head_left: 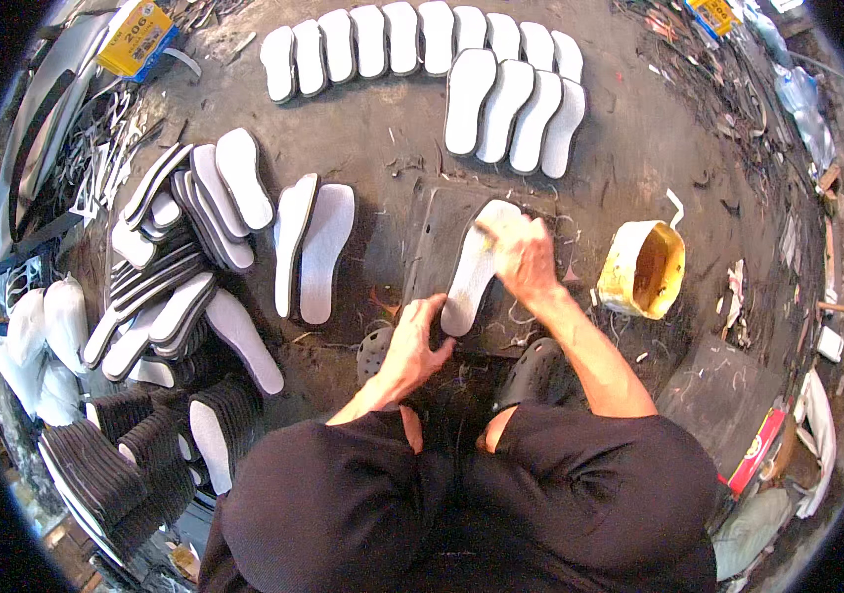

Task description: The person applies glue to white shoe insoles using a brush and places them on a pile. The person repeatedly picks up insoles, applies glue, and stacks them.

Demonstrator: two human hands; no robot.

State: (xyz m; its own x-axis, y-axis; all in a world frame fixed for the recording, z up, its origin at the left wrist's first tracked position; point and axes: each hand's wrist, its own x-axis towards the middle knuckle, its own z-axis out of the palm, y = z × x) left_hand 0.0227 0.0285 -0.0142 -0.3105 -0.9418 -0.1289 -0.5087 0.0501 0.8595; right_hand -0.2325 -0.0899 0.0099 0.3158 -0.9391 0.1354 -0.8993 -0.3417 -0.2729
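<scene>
A white shoe insole [471,265] lies on a dark work board [432,237] on the floor in front of me. My left hand [412,341] presses on the insole's near end, holding it flat. My right hand [524,255] is closed on a small brush or applicator over the insole's far end; the tool itself is mostly hidden by my fingers. A yellow glue tub [644,269] stands open just right of the board. My knees in dark shorts and dark clogs [535,368] fill the lower middle.
Rows of white insoles [412,40] lie spread at the top, two more [311,247] left of the board. Piles of black-and-white soles [179,257] crowd the left. A yellow box [135,38] sits top left. Scraps and clutter line the right edge.
</scene>
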